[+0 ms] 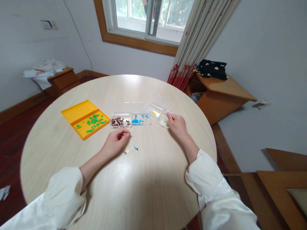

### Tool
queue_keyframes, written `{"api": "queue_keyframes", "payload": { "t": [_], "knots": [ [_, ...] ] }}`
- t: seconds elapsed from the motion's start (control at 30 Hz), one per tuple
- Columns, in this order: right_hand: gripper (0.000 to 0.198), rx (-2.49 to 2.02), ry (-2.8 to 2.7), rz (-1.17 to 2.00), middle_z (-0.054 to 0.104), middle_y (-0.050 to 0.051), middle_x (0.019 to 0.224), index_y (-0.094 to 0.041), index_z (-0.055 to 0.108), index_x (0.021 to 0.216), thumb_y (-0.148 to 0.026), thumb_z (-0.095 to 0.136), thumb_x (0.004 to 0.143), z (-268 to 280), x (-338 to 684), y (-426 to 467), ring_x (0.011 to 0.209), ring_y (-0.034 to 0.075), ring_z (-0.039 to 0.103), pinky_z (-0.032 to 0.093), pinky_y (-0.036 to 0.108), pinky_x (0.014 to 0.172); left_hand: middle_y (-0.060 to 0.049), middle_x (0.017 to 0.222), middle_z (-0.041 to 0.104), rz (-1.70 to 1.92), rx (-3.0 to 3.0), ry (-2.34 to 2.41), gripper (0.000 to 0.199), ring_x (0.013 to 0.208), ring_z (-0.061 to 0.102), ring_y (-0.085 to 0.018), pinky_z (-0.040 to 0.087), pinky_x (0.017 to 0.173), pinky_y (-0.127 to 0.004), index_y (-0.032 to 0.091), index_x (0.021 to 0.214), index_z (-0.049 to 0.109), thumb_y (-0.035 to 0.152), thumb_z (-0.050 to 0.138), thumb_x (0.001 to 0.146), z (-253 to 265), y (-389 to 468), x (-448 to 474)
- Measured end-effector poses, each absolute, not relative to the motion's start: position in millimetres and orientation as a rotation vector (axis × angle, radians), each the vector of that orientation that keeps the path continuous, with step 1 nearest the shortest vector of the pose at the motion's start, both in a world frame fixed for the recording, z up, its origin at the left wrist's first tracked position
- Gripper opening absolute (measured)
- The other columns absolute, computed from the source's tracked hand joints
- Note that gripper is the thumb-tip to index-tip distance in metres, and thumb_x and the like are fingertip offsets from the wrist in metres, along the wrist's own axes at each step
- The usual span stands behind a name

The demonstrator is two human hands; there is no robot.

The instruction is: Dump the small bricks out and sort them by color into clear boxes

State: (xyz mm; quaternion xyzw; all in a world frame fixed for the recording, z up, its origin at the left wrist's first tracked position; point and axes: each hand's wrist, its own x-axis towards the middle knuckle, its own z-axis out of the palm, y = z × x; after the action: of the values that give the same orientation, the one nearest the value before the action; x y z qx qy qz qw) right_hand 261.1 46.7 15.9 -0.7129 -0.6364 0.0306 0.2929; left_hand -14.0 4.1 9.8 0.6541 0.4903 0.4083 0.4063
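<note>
My left hand point(117, 140) rests on the table with its fingers curled and the thumb against the forefinger. Whatever may be in that pinch is hidden. Just beyond it is a clear box of brown bricks point(120, 121); next to that, a clear box holds small blue bricks point(141, 119). My right hand point(177, 125) is closed at the right edge of a clear plastic box point(163, 122) with pale pieces in it. Behind this one, another clear box has a few yellow pieces point(156, 112). Several loose small bricks point(135, 148) lie near my left hand.
An open yellow case point(83, 110) with green bricks lies on the left of the round wooden table point(153, 188). Beyond the table are a curtain point(192, 41), a wooden cabinet point(220, 99) with black cloth on it, and a small stand point(62, 80) with papers.
</note>
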Motion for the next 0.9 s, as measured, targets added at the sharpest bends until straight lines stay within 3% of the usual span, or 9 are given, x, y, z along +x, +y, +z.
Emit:
{"api": "queue_keyframes", "payload": {
  "t": [0.37, 0.6, 0.8, 0.9],
  "knots": [
    [0.055, -2.051, -1.667, 0.04, 0.051, 0.002, 0.052, -0.017, 0.05, 0.049, -0.049, 0.036, 0.092, 18, 261, 46, 0.051, 0.012, 0.038, 0.017, 0.026, 0.052, 0.002, 0.058, 0.052, 1.012, 1.673, 1.233, 0.02, 0.054, 0.045, -0.011, 0.036, 0.054, -0.024, 0.016, 0.071, 0.06, 0.035, 0.054, 0.073, 6, 4, -15],
    [0.051, -2.042, -1.648, 0.055, 0.049, 0.002, 0.052, -0.018, 0.047, 0.049, -0.045, 0.038, 0.092, 19, 260, 44, 0.051, 0.012, 0.038, 0.017, 0.027, 0.052, 0.002, 0.058, 0.051, 0.985, 1.71, 1.24, 0.019, 0.054, 0.044, -0.011, 0.036, 0.054, -0.024, 0.016, 0.072, 0.059, 0.033, 0.052, 0.074, 9, 4, -16],
    [0.039, -1.694, -1.761, 0.061, 0.045, 0.0, 0.055, -0.02, 0.04, 0.055, -0.035, 0.038, 0.091, 18, 246, 40, 0.054, 0.013, 0.038, 0.024, 0.027, 0.056, 0.003, 0.056, 0.05, 0.988, 1.771, 1.258, 0.017, 0.054, 0.044, -0.011, 0.034, 0.053, -0.023, 0.017, 0.071, 0.059, 0.031, 0.05, 0.073, 9, 4, -16],
    [0.03, -1.383, -1.9, 0.195, 0.051, 0.002, 0.062, -0.02, 0.046, 0.062, -0.032, 0.041, 0.089, 15, 219, 26, 0.062, 0.015, 0.046, 0.033, 0.028, 0.062, 0.003, 0.056, 0.049, 0.993, 1.776, 1.275, 0.016, 0.054, 0.043, -0.011, 0.033, 0.053, -0.023, 0.017, 0.071, 0.06, 0.03, 0.05, 0.074, 7, 4, -17]
  ]
}}
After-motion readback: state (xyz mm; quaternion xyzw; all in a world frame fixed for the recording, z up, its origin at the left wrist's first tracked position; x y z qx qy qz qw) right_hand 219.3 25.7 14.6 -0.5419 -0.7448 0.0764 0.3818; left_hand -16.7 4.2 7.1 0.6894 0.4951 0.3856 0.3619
